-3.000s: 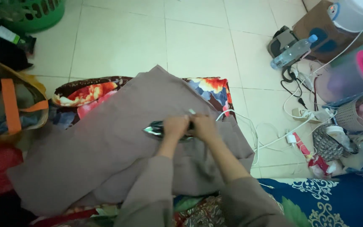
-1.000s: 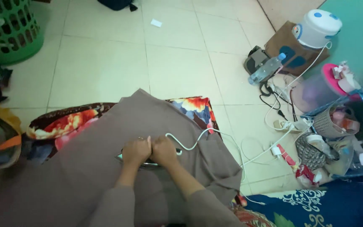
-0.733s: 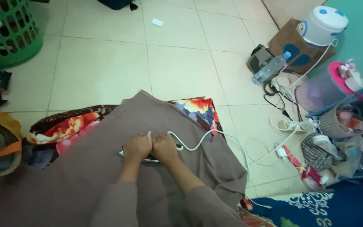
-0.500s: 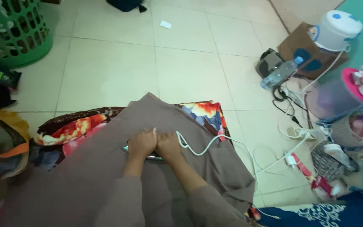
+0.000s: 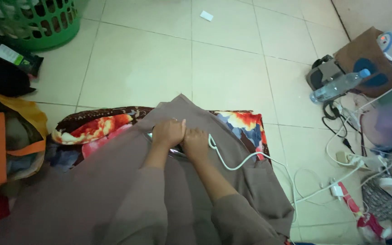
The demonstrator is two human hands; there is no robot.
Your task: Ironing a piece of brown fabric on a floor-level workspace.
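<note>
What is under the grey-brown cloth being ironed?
A floral blanket lies under the grey-brown cloth, showing at its far edge on both sides. How far it runs beneath is covered. On top, both hands press the iron.

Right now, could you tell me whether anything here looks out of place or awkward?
Yes: the iron's white cord trails loosely across the brown cloth beside the right hand, and cables lie tangled on the floor at right. The left hand also grips the iron.

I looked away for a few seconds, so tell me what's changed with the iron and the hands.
Both hands, left and right, have pushed the iron up the brown cloth toward its far corner. Both keep gripping it; the white cord trails right as before.
</note>
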